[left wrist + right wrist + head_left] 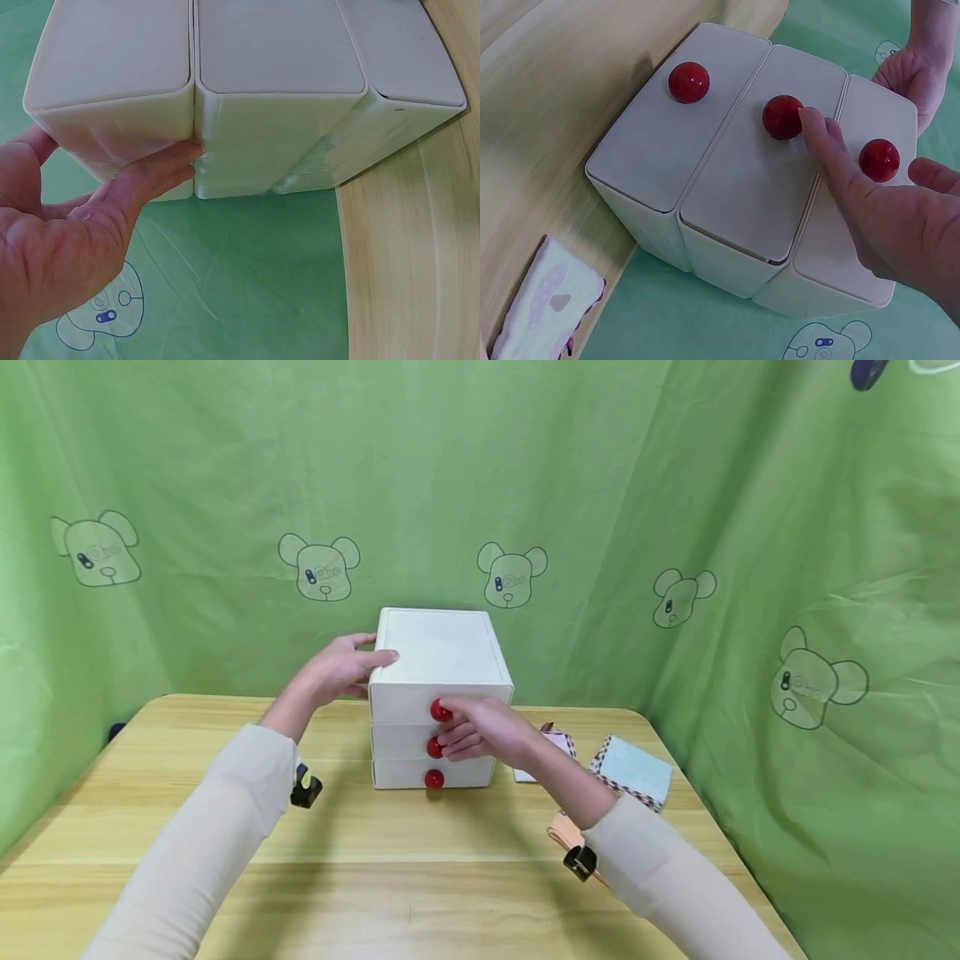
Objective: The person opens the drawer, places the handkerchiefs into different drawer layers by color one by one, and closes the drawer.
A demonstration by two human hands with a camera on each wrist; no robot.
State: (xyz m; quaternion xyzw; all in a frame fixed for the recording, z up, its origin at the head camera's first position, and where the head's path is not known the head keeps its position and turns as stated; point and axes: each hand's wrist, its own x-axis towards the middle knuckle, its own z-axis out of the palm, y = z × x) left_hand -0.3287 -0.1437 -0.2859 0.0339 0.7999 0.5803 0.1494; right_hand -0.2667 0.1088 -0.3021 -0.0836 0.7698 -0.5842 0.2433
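Writing on curtain: the green curtain (pixel 420 485) has outlined animal faces (pixel 318 568) with tiny letters inside, too faint for us to read for sure, plus a little dark blue mark.
White drawers: the stack (pixel 442 647) sits toward the back of the wood table (pixel 360 893), three high, with a top knob (pixel 439 711), middle knob (pixel 434 747) and bottom knob (pixel 434 779), all red.
Left hand: ours (pixel 341 668) is at the stack's left side, thumb on top, fingers pretty straight and resting against the side.
Right hand: this one (pixel 483 727) is at the front, fingers loosely extended, not clenched. Thumb's right by the top knob, a fingertip's at the middle one; can't tell if it touches.
Cloths: folded blue (pixel 633 768), pale (pixel 561 743) and orange (pixel 564 828) ones lie to the right.
In the way: our right forearm and sleeve (pixel 660 868) cover part of the orange one.
Only up close: the right wrist view shows purple and brown patches on the pale cloth; the left wrist view gets the seams down the stack's side.
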